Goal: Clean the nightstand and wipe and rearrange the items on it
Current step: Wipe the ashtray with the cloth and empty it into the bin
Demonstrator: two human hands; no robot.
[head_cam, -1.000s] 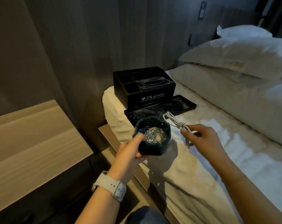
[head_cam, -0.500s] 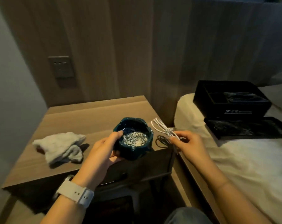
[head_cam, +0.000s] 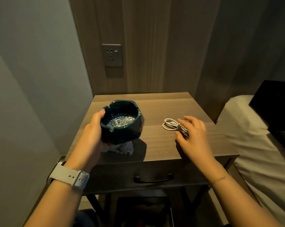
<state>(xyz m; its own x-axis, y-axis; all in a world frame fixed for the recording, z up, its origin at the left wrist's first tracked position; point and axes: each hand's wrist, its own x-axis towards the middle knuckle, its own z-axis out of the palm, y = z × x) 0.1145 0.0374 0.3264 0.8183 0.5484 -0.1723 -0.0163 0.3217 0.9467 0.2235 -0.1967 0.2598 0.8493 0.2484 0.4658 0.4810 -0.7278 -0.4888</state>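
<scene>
My left hand (head_cam: 92, 133) grips a dark teal ashtray (head_cam: 122, 122) with pale grit inside and holds it just above the left part of the wooden nightstand (head_cam: 163, 108). A crumpled grey cloth (head_cam: 123, 149) lies under the ashtray, mostly hidden by it. A coiled white cable (head_cam: 169, 124) lies on the nightstand's right half. My right hand (head_cam: 195, 140) hovers over the cable's tied end with its fingers spread and loose, thumb and fingertips beside the cable.
A wall socket (head_cam: 112, 54) sits on the wood panel behind the nightstand. A drawer with a dark handle (head_cam: 153, 179) is below the top. The bed (head_cam: 246, 145) with a black organiser box (head_cam: 279, 102) lies at the right, and a grey wall is close on the left.
Both hands moved from the bed side to over the nightstand. The cable now lies on the top and my right fingers have loosened from it. The ashtray is now above the cloth.
</scene>
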